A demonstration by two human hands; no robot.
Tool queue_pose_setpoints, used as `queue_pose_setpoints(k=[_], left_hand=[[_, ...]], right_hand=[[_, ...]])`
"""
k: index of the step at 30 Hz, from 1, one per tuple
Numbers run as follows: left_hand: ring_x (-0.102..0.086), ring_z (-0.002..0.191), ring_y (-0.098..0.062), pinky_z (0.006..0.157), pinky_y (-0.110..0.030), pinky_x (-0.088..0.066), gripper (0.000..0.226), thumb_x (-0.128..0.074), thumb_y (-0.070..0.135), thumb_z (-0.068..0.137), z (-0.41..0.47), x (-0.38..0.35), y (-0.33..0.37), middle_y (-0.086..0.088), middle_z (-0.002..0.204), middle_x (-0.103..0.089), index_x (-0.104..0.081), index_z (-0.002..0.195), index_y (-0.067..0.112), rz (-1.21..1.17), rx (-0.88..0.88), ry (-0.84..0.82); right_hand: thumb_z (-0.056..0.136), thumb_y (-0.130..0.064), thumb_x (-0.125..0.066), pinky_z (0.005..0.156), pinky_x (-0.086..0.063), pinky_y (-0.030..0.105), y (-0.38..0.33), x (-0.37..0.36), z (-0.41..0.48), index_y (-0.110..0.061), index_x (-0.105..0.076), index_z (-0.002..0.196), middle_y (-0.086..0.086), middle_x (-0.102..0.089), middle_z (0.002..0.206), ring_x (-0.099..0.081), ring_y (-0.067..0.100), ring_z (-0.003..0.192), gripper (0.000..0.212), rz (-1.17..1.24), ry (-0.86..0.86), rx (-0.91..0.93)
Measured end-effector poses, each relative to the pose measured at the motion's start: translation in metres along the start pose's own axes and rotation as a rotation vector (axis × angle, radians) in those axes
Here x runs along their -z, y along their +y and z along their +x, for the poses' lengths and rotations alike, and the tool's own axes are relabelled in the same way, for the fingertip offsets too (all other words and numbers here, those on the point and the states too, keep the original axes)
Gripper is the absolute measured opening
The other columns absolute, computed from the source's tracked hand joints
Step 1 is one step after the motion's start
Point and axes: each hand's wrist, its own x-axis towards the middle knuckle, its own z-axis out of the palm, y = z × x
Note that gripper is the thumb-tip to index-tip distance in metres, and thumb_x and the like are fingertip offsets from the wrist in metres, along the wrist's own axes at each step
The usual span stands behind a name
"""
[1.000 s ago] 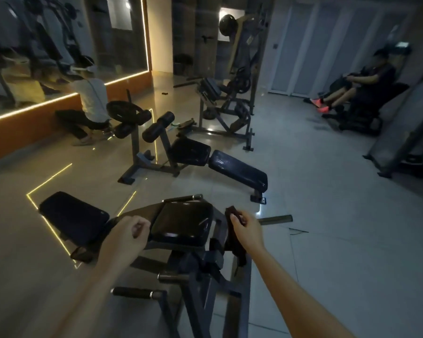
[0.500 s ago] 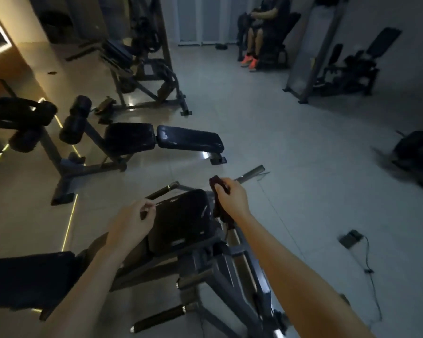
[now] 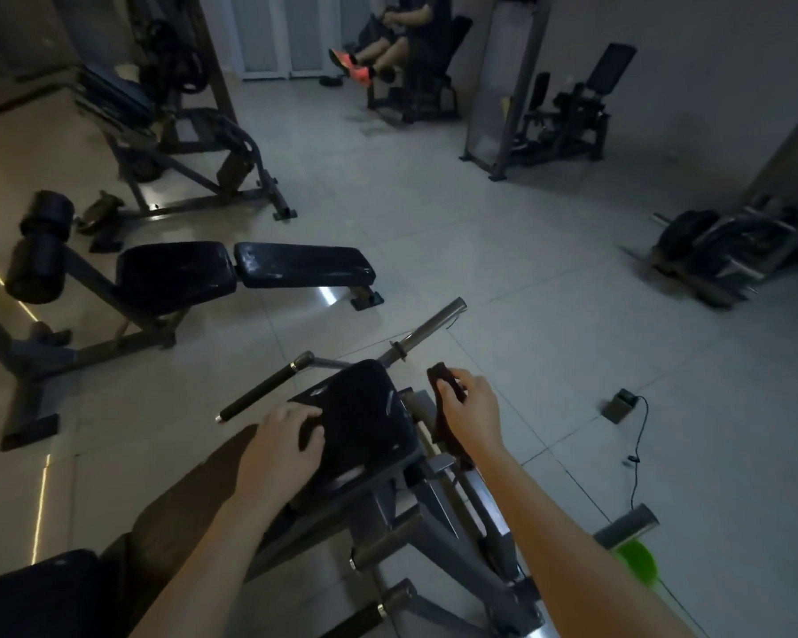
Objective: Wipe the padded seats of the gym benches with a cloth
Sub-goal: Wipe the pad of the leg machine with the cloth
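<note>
Just below me is a black padded seat (image 3: pixel 365 416) on a grey steel bench frame. My left hand (image 3: pixel 286 442) rests on the seat's left edge, its fingers lying over the pad. To the right of the seat, my right hand (image 3: pixel 473 409) grips a dark cloth (image 3: pixel 443 384) that hangs down below the fist, beside the pad and not touching it. A second bench with a black seat pad (image 3: pixel 176 276) and a long back pad (image 3: pixel 302 264) stands on the floor farther ahead on the left.
A leg machine (image 3: pixel 180 145) stands at the back left. A person sits on a machine (image 3: pixel 411 62) at the back. More equipment (image 3: pixel 563 112) and stacked gear (image 3: pixel 729 250) are on the right. A charger with its cable (image 3: pixel 620 405) lies on the tiles.
My view has swung right and down. My left hand moved from the handle side onto the seat's left edge. My right hand keeps hold of the cloth beside the pad.
</note>
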Motion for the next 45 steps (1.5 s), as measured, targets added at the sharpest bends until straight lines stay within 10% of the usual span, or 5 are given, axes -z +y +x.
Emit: queue_pose_setpoints(k=[23, 31, 38, 45], left_hand=[[0.005, 0.151, -0.021, 0.118, -0.037, -0.002, 0.059, -0.037, 0.051, 0.101, 0.098, -0.099, -0.098, 0.007, 0.164, 0.005, -0.009, 0.152, 0.047, 0.358, -0.415, -0.39], [0.002, 0.151, -0.026, 0.112, -0.039, -0.04, 0.066, -0.042, 0.06, 0.095, 0.114, -0.107, -0.096, 0.015, 0.159, 0.016, -0.002, 0.147, 0.056, 0.456, -0.416, -0.48], [0.002, 0.15, -0.034, 0.114, -0.047, -0.035, 0.082, -0.054, 0.053, 0.093, 0.127, -0.101, -0.072, 0.006, 0.162, 0.019, 0.005, 0.149, 0.054, 0.559, -0.37, -0.622], [0.005, 0.15, -0.033, 0.113, -0.05, -0.035, 0.083, -0.057, 0.05, 0.093, 0.13, -0.101, -0.07, 0.008, 0.162, 0.019, 0.003, 0.149, 0.056, 0.546, -0.329, -0.658]], right_hand=[[0.102, -0.034, -0.051, 0.078, -0.038, 0.013, 0.043, -0.102, -0.005, -0.027, -0.056, 0.135, -0.003, -0.049, 0.11, -0.049, 0.009, 0.096, 0.035, -0.136, 0.113, -0.054], [0.099, -0.031, -0.056, 0.075, -0.036, 0.008, 0.064, -0.105, 0.018, -0.033, -0.063, 0.13, -0.005, -0.049, 0.105, -0.048, 0.009, 0.095, 0.032, -0.158, 0.0, 0.039], [0.099, -0.025, -0.055, 0.075, -0.033, 0.009, 0.053, -0.115, 0.047, -0.035, -0.065, 0.126, -0.004, -0.052, 0.105, -0.048, 0.01, 0.095, 0.031, -0.18, -0.067, 0.079], [0.099, -0.023, -0.055, 0.094, -0.047, 0.037, 0.039, -0.117, 0.083, -0.029, -0.066, 0.123, 0.005, -0.062, 0.113, -0.057, 0.021, 0.105, 0.028, -0.205, -0.186, 0.119]])
